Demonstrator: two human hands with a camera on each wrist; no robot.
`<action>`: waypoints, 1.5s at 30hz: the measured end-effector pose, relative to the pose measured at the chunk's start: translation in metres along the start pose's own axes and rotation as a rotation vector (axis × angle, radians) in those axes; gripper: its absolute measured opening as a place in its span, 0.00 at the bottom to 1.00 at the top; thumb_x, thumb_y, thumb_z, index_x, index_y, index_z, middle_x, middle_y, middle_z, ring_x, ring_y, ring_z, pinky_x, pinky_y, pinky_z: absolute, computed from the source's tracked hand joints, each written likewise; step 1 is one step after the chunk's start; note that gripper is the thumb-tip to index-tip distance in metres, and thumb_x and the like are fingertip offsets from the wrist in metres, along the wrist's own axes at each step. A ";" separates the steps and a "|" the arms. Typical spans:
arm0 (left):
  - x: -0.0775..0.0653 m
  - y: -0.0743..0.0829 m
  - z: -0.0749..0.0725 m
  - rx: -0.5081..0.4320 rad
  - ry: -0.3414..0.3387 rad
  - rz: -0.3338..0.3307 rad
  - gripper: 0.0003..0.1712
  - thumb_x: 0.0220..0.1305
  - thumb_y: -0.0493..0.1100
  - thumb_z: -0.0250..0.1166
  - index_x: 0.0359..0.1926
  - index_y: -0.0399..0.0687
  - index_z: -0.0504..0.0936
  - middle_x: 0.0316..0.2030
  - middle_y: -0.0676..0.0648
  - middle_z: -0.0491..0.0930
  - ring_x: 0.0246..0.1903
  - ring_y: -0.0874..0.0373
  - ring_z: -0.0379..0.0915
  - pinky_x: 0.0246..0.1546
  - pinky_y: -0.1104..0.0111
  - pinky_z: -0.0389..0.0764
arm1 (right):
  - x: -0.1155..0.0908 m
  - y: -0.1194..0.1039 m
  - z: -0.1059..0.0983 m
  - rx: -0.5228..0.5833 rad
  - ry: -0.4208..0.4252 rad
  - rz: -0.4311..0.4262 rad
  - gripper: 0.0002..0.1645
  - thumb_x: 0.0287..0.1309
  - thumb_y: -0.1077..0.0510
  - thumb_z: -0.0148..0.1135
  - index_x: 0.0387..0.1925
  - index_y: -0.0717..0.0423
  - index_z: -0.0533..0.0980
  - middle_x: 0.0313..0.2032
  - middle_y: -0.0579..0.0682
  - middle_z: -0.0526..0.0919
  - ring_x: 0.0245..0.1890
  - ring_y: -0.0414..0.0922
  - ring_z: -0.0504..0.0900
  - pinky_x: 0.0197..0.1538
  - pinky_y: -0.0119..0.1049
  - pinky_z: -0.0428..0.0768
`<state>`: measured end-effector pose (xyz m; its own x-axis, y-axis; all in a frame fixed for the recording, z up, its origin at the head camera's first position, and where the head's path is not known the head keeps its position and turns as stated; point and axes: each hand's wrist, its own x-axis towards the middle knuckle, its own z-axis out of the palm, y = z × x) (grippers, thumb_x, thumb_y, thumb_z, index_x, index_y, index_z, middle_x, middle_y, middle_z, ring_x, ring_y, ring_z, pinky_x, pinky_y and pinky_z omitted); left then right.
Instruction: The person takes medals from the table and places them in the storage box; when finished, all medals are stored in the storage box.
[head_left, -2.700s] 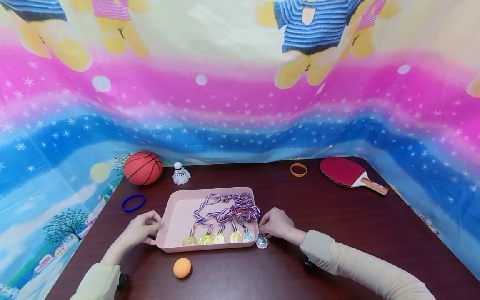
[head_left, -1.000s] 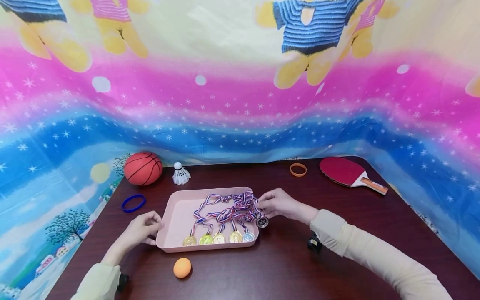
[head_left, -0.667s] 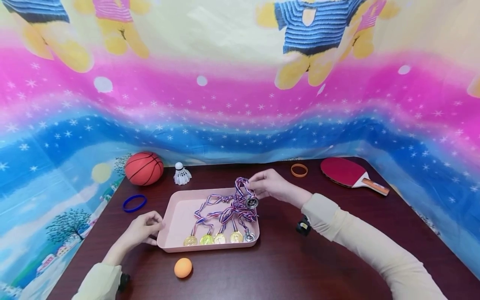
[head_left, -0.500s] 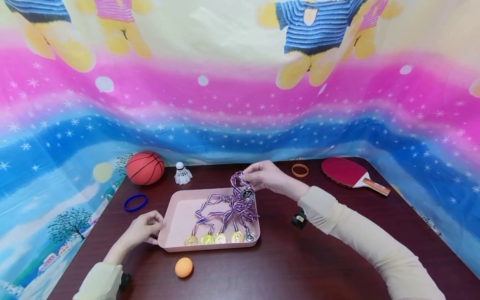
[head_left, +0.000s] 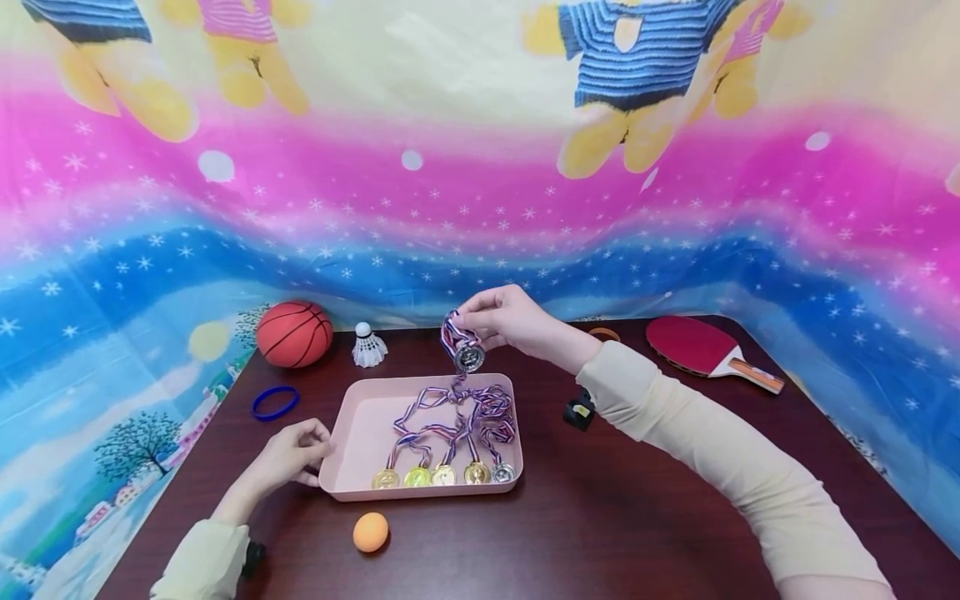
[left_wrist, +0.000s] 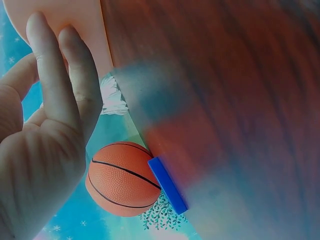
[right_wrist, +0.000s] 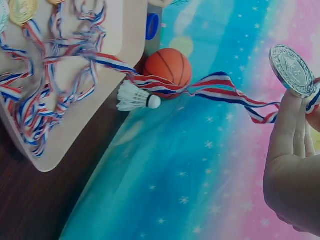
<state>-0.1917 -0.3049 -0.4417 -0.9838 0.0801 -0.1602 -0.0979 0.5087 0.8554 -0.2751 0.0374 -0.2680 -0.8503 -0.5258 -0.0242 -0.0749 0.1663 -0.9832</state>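
Observation:
My right hand (head_left: 517,321) pinches the bunched striped ribbon of a silver medal (head_left: 469,357), up above the far edge of the pink tray (head_left: 352,433). A length of red, white and blue ribbon (right_wrist: 215,90) trails from it down to the ribbons in the tray. Inside the tray lie several gold medals (head_left: 386,478) along the near wall, with another silver medal (head_left: 502,472) at the right and tangled ribbons (head_left: 491,404) behind. At the tray's left wall, my left hand (head_left: 288,457) rests its fingertips on the outside, fingers (left_wrist: 57,85) loosely extended in the left wrist view.
An orange ball (head_left: 371,532) sits in front of the tray. Behind and left are a small basketball (head_left: 294,334), a shuttlecock (head_left: 369,346) and a blue wristband (head_left: 275,403). An orange wristband (head_left: 604,333), partly hidden by my right arm, and a red paddle (head_left: 693,344) lie back right.
My right hand has lifted the silver medal from beside the tray's right edge, up and to the left over its far side. The trailing ribbon has pulled taut. My left hand stays at the tray.

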 end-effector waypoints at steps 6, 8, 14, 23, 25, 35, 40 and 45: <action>0.000 0.001 0.000 -0.007 0.001 0.003 0.10 0.64 0.38 0.60 0.41 0.34 0.71 0.30 0.44 0.78 0.27 0.55 0.76 0.24 0.61 0.84 | 0.004 -0.012 0.009 0.034 0.038 -0.044 0.12 0.60 0.63 0.61 0.43 0.68 0.77 0.30 0.46 0.80 0.23 0.38 0.78 0.34 0.34 0.84; 0.000 0.001 0.000 -0.008 0.002 0.002 0.10 0.64 0.38 0.60 0.41 0.34 0.71 0.30 0.44 0.78 0.27 0.55 0.76 0.24 0.61 0.84 | 0.007 -0.013 0.012 0.048 0.052 -0.047 0.12 0.60 0.63 0.61 0.43 0.68 0.78 0.31 0.46 0.81 0.24 0.39 0.80 0.35 0.35 0.84; -0.001 0.001 0.001 -0.013 -0.001 0.005 0.10 0.65 0.38 0.60 0.41 0.34 0.71 0.30 0.44 0.78 0.26 0.55 0.77 0.24 0.61 0.84 | 0.014 -0.016 0.021 0.090 0.076 -0.026 0.12 0.59 0.64 0.61 0.43 0.69 0.78 0.26 0.45 0.83 0.23 0.39 0.83 0.32 0.35 0.85; 0.000 0.001 0.001 -0.007 0.007 0.009 0.10 0.64 0.38 0.60 0.40 0.35 0.71 0.30 0.44 0.78 0.26 0.55 0.77 0.24 0.61 0.84 | 0.019 -0.015 0.037 0.131 0.089 0.015 0.13 0.59 0.63 0.62 0.43 0.68 0.78 0.26 0.47 0.83 0.24 0.40 0.83 0.28 0.34 0.84; 0.000 0.001 0.001 -0.002 0.010 0.010 0.10 0.64 0.38 0.60 0.40 0.35 0.71 0.30 0.44 0.79 0.26 0.56 0.76 0.24 0.61 0.84 | 0.021 -0.012 0.041 0.154 0.093 0.019 0.12 0.60 0.63 0.61 0.44 0.68 0.78 0.25 0.47 0.82 0.24 0.39 0.83 0.27 0.33 0.84; 0.001 0.001 0.000 0.026 0.025 -0.012 0.09 0.64 0.38 0.60 0.40 0.36 0.71 0.30 0.45 0.78 0.26 0.56 0.77 0.23 0.62 0.84 | 0.034 -0.009 0.060 0.202 0.120 0.001 0.14 0.60 0.62 0.61 0.45 0.67 0.78 0.29 0.49 0.83 0.25 0.40 0.84 0.34 0.38 0.86; -0.001 0.001 0.000 0.020 0.021 -0.004 0.09 0.64 0.37 0.60 0.40 0.35 0.71 0.29 0.45 0.78 0.26 0.56 0.77 0.23 0.61 0.84 | 0.041 -0.010 0.073 0.215 0.126 0.019 0.14 0.60 0.62 0.61 0.46 0.67 0.78 0.30 0.48 0.82 0.26 0.39 0.83 0.35 0.39 0.86; -0.001 0.002 0.001 0.021 0.024 -0.004 0.09 0.65 0.38 0.60 0.41 0.36 0.71 0.29 0.44 0.78 0.25 0.56 0.77 0.23 0.61 0.84 | 0.047 -0.010 0.077 0.224 0.154 0.010 0.13 0.60 0.62 0.62 0.45 0.66 0.79 0.28 0.47 0.82 0.25 0.39 0.83 0.34 0.38 0.86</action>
<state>-0.1906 -0.3029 -0.4406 -0.9868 0.0575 -0.1513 -0.0988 0.5264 0.8444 -0.2746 -0.0529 -0.2735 -0.9207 -0.3895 -0.0235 0.0367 -0.0264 -0.9990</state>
